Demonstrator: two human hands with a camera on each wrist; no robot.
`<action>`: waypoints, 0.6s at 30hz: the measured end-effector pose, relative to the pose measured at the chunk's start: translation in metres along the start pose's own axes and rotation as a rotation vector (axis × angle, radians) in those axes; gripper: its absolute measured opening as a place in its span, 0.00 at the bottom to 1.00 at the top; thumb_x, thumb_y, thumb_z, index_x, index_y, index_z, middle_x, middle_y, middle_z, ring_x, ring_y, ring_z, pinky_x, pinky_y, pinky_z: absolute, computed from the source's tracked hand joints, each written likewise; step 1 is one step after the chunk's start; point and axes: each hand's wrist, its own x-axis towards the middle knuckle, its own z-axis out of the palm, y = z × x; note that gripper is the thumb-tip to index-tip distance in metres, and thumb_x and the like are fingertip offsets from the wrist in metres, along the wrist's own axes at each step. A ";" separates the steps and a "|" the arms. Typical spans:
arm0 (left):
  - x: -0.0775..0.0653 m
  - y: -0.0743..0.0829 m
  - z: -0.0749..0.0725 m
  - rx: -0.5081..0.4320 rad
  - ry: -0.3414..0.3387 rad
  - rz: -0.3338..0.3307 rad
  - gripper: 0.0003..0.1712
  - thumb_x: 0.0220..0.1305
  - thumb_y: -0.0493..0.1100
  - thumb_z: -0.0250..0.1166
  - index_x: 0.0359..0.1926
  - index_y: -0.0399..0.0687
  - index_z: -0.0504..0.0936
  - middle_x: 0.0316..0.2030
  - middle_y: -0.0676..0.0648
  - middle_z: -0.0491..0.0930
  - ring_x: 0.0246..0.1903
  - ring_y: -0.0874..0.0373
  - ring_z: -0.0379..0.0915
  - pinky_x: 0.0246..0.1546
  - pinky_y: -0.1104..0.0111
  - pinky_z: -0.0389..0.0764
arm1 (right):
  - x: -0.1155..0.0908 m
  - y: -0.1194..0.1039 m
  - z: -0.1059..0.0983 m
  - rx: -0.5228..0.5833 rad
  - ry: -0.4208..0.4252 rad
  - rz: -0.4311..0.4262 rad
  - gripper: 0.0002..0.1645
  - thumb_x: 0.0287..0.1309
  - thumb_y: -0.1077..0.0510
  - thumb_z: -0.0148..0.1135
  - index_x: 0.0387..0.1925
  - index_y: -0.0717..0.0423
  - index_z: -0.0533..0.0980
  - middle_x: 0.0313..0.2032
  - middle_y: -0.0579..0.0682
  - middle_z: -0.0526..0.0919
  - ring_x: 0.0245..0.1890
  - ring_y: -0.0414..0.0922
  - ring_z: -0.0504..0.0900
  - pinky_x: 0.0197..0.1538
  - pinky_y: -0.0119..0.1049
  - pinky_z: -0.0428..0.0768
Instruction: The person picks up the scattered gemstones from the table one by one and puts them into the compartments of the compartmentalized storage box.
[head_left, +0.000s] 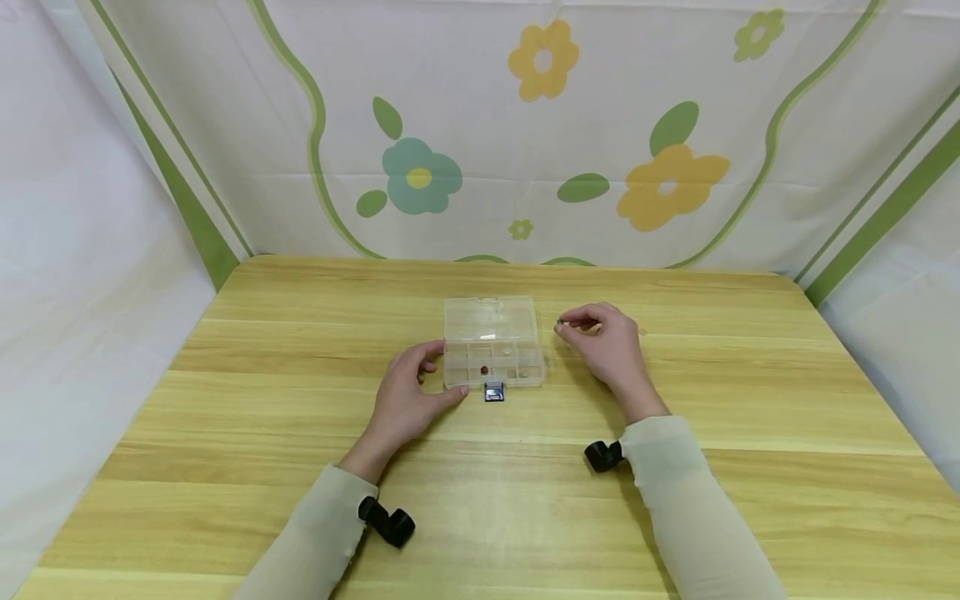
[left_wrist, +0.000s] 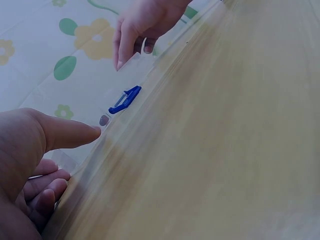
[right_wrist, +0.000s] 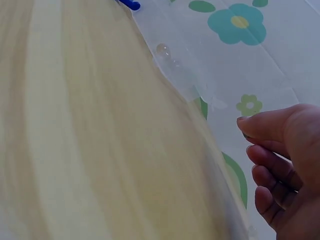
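A clear plastic compartment box (head_left: 456,377) sits on the table with its lid (head_left: 489,318) raised at the back. My left hand (head_left: 407,398) holds its left side, thumb at the front corner and fingers along the side. A dark red bead-like piece (head_left: 484,369) lies in a front compartment, and some clear round pieces (head_left: 507,351) lie in others. A blue latch (left_wrist: 125,100) hangs at the box's front. To the right of the box, my right hand (head_left: 603,342) pinches a tiny dark piece (head_left: 559,322) between thumb and index finger; its kind is too small to tell.
The wooden table (head_left: 525,517) reaches back to a white cloth (head_left: 480,125) printed with flowers. White cloth hangs on both sides as well. A black wrist camera (head_left: 390,523) is strapped at the left sleeve, and another black camera (head_left: 602,456) at the right.
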 end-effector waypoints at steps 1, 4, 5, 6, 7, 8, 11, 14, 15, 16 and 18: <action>0.000 0.000 0.000 0.000 0.000 0.000 0.43 0.62 0.47 0.81 0.75 0.47 0.74 0.66 0.44 0.79 0.58 0.48 0.73 0.59 0.55 0.74 | 0.000 -0.001 0.000 0.005 -0.001 0.002 0.13 0.69 0.51 0.73 0.49 0.52 0.89 0.47 0.54 0.86 0.49 0.52 0.80 0.53 0.45 0.79; 0.000 -0.001 0.000 0.002 -0.001 -0.002 0.43 0.62 0.47 0.81 0.75 0.47 0.74 0.66 0.44 0.79 0.58 0.48 0.73 0.59 0.55 0.74 | 0.000 -0.006 0.002 0.020 0.000 -0.001 0.13 0.68 0.51 0.74 0.48 0.52 0.89 0.47 0.54 0.86 0.50 0.51 0.80 0.53 0.44 0.78; 0.000 -0.001 0.000 0.002 -0.001 -0.002 0.43 0.62 0.47 0.81 0.75 0.47 0.74 0.66 0.44 0.79 0.58 0.48 0.73 0.59 0.56 0.74 | -0.001 -0.007 0.003 0.023 -0.001 -0.004 0.13 0.68 0.51 0.74 0.48 0.52 0.90 0.47 0.54 0.86 0.50 0.51 0.80 0.53 0.43 0.77; 0.000 -0.002 0.000 0.003 -0.001 -0.003 0.43 0.62 0.47 0.81 0.75 0.47 0.74 0.66 0.44 0.79 0.58 0.48 0.73 0.59 0.56 0.74 | -0.001 -0.009 0.003 0.025 -0.001 -0.010 0.12 0.68 0.51 0.74 0.48 0.52 0.90 0.47 0.54 0.86 0.50 0.51 0.80 0.52 0.43 0.77; 0.000 -0.002 0.000 0.003 -0.001 -0.003 0.43 0.62 0.47 0.81 0.75 0.47 0.75 0.66 0.44 0.79 0.58 0.48 0.73 0.59 0.56 0.74 | -0.001 -0.010 0.004 0.026 -0.002 -0.015 0.12 0.68 0.51 0.74 0.48 0.52 0.90 0.47 0.54 0.86 0.49 0.51 0.80 0.52 0.43 0.76; 0.000 -0.002 0.000 0.003 0.000 -0.003 0.43 0.62 0.47 0.81 0.75 0.47 0.75 0.66 0.44 0.79 0.58 0.48 0.73 0.59 0.56 0.74 | -0.001 -0.012 0.005 0.026 -0.002 -0.023 0.12 0.67 0.51 0.74 0.48 0.52 0.90 0.47 0.54 0.86 0.49 0.51 0.80 0.51 0.43 0.76; 0.000 -0.001 0.000 0.000 0.000 -0.005 0.43 0.62 0.47 0.81 0.75 0.47 0.75 0.65 0.44 0.79 0.57 0.48 0.73 0.59 0.56 0.74 | -0.002 -0.016 0.008 0.019 -0.008 -0.048 0.11 0.67 0.52 0.75 0.47 0.53 0.90 0.46 0.54 0.86 0.49 0.52 0.81 0.50 0.42 0.76; 0.000 -0.001 0.000 -0.003 0.000 -0.007 0.43 0.62 0.47 0.81 0.75 0.47 0.75 0.65 0.44 0.79 0.57 0.48 0.73 0.59 0.56 0.73 | -0.004 -0.019 0.011 0.008 -0.014 -0.065 0.11 0.67 0.52 0.75 0.46 0.52 0.90 0.45 0.53 0.86 0.49 0.51 0.81 0.50 0.42 0.77; 0.000 -0.001 0.000 -0.003 0.000 -0.008 0.43 0.62 0.47 0.81 0.75 0.47 0.75 0.65 0.44 0.79 0.57 0.48 0.73 0.59 0.56 0.73 | -0.004 -0.020 0.013 0.007 -0.017 -0.069 0.10 0.67 0.53 0.75 0.46 0.52 0.90 0.46 0.53 0.87 0.49 0.51 0.81 0.51 0.42 0.77; 0.000 -0.001 0.000 -0.003 -0.001 -0.008 0.43 0.62 0.47 0.81 0.75 0.47 0.75 0.65 0.44 0.79 0.57 0.48 0.73 0.58 0.56 0.73 | -0.005 -0.021 0.014 0.008 -0.019 -0.074 0.10 0.67 0.53 0.75 0.46 0.52 0.90 0.46 0.53 0.87 0.49 0.51 0.81 0.51 0.42 0.77; 0.000 -0.001 0.000 -0.005 -0.001 -0.008 0.43 0.61 0.47 0.81 0.75 0.47 0.75 0.64 0.44 0.79 0.57 0.48 0.73 0.58 0.56 0.73 | -0.006 -0.023 0.016 0.011 -0.025 -0.085 0.10 0.67 0.53 0.75 0.46 0.51 0.90 0.46 0.52 0.87 0.49 0.50 0.81 0.52 0.42 0.78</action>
